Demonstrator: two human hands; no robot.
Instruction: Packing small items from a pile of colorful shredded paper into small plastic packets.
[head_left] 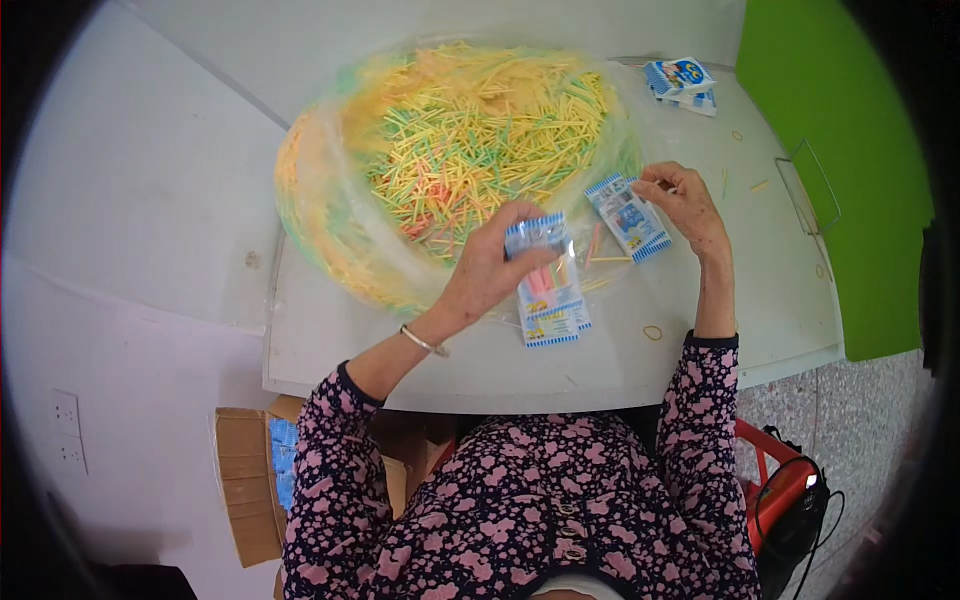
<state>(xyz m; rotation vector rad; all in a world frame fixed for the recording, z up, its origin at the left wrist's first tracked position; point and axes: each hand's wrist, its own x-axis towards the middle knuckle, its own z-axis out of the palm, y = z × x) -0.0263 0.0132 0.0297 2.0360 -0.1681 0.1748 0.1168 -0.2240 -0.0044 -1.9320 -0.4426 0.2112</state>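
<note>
My left hand (pixel 492 262) is closed on small blue-and-white packets (pixel 548 300) that overlap one another. Through the clear part of the upper one, pink and yellow pieces show. To its right, my right hand (pixel 688 207) has its fingers bent together at the upper corner of another blue-and-white packet (pixel 637 225), which sits at a slant beside the bag. Its fingertips seem to pinch that corner. Just beyond both hands, a large clear plastic bag (pixel 318 205) lies wide open, heaped with thin pastel sticks (pixel 490 140) in yellow, green and pink.
Several packets (pixel 683 85) lie piled at the table's far right. Loose sticks (pixel 612 260) and a rubber band (pixel 652 332) rest on the white table (pixel 720 345). A green panel (pixel 815 130) borders the right side. Below left stands a cardboard box (pixel 247 485) with blue packets.
</note>
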